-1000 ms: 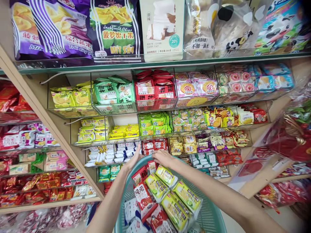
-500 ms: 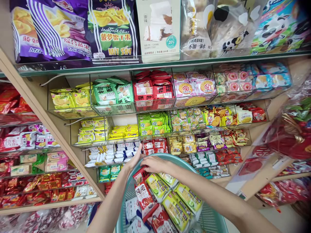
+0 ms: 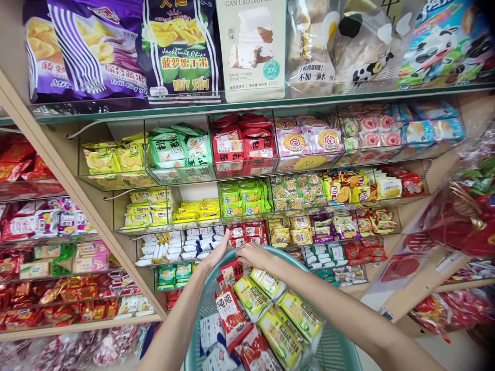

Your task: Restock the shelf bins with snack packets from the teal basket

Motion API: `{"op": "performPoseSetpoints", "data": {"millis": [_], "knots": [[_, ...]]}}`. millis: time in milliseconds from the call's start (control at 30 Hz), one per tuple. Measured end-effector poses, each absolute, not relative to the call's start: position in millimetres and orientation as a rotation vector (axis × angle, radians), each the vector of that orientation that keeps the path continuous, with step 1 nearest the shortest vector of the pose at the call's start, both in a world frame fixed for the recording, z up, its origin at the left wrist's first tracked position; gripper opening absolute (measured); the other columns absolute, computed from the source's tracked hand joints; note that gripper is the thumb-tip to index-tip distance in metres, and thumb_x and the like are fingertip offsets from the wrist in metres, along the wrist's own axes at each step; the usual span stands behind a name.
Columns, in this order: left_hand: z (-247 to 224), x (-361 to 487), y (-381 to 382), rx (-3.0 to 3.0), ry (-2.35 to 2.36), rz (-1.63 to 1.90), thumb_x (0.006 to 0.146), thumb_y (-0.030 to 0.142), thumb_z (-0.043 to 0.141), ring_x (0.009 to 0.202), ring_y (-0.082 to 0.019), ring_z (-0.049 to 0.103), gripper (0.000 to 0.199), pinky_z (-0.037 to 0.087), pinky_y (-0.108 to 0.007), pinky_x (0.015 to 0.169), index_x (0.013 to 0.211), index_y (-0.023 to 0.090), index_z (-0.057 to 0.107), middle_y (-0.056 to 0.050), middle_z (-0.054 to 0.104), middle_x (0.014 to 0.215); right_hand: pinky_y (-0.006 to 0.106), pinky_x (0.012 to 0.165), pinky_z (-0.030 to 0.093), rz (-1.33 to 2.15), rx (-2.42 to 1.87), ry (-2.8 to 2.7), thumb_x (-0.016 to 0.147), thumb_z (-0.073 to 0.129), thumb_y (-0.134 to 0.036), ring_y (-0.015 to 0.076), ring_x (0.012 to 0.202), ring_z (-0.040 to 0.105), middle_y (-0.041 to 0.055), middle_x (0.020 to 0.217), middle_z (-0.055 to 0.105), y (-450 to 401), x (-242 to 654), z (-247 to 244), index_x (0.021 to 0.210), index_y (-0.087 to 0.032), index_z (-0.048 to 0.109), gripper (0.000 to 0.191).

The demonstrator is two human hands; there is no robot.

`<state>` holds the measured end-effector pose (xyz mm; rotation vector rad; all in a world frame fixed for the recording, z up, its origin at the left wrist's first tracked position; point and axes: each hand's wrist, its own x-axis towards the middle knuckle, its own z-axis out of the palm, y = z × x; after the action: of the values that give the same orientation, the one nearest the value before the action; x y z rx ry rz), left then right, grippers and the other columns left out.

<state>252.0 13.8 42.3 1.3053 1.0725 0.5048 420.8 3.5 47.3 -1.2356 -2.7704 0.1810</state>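
A teal plastic basket [image 3: 340, 340] sits low in front of me, filled with wrapped snacks. My left hand [image 3: 217, 253] is at its far left rim, one finger pointing up and the others mostly hidden; it appears to hold the rim. My right hand [image 3: 253, 255] reaches across to the far rim, fingers loosely bent, with nothing visible in them. Just below it in the basket lies a red snack packet [image 3: 233, 271]. Nearby are a red-and-white packet [image 3: 232, 314], yellow lemon snack packs [image 3: 282, 335] and white-and-blue packets [image 3: 212, 332].
Beyond the basket, tiered clear bins hold small snacks, including red packets [image 3: 247, 233] right behind my hands and green packets [image 3: 247, 198]. A glass shelf [image 3: 247, 105] above carries large bags and a box. A slanting wooden upright [image 3: 96, 221] stands left; plastic-wrapped goods [image 3: 464, 206] hang right.
My right hand has moved slightly up and right, off the red packet, which now lies more exposed in the basket. My left hand has shifted slightly right at the rim.
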Motion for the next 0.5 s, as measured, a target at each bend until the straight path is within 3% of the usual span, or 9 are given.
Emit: {"op": "performPoseSetpoints", "data": {"millis": [200, 333, 500], "knots": [[39, 262, 18, 1.687, 1.482, 0.507, 0.075, 0.076, 0.030, 0.061, -0.015, 0.042, 0.064, 0.031, -0.026, 0.059, 0.058, 0.017, 0.051, 0.000, 0.049, 0.058, 0.033, 0.075, 0.047, 0.012, -1.329, -2.792, 0.089, 0.045, -0.019, 0.0234, 0.086, 0.065, 0.0121, 0.096, 0.068, -4, 415, 43, 0.094, -0.015, 0.066, 0.021], [31, 262, 25, 1.844, 1.369, 0.498, 0.078, 0.056, 0.040, 0.072, -0.016, 0.048, 0.046, 0.034, -0.025, 0.067, 0.067, 0.015, 0.058, -0.001, 0.058, 0.070, 0.034, 0.074, 0.047, -0.015, -1.365, -2.778, 0.090, 0.043, -0.019, 0.0245, 0.085, 0.066, 0.0125, 0.095, 0.069, -5, 415, 37, 0.094, -0.015, 0.065, 0.023], [23, 260, 34, 1.824, 1.422, 0.459, 0.079, 0.044, 0.035, 0.067, -0.015, 0.045, 0.039, 0.033, -0.026, 0.062, 0.066, 0.015, 0.058, 0.000, 0.055, 0.065, 0.032, 0.074, 0.047, -0.028, -1.390, -2.730, 0.090, 0.045, -0.021, 0.0235, 0.089, 0.065, 0.0107, 0.098, 0.067, -4, 420, 30, 0.101, -0.017, 0.062, 0.020]]}}
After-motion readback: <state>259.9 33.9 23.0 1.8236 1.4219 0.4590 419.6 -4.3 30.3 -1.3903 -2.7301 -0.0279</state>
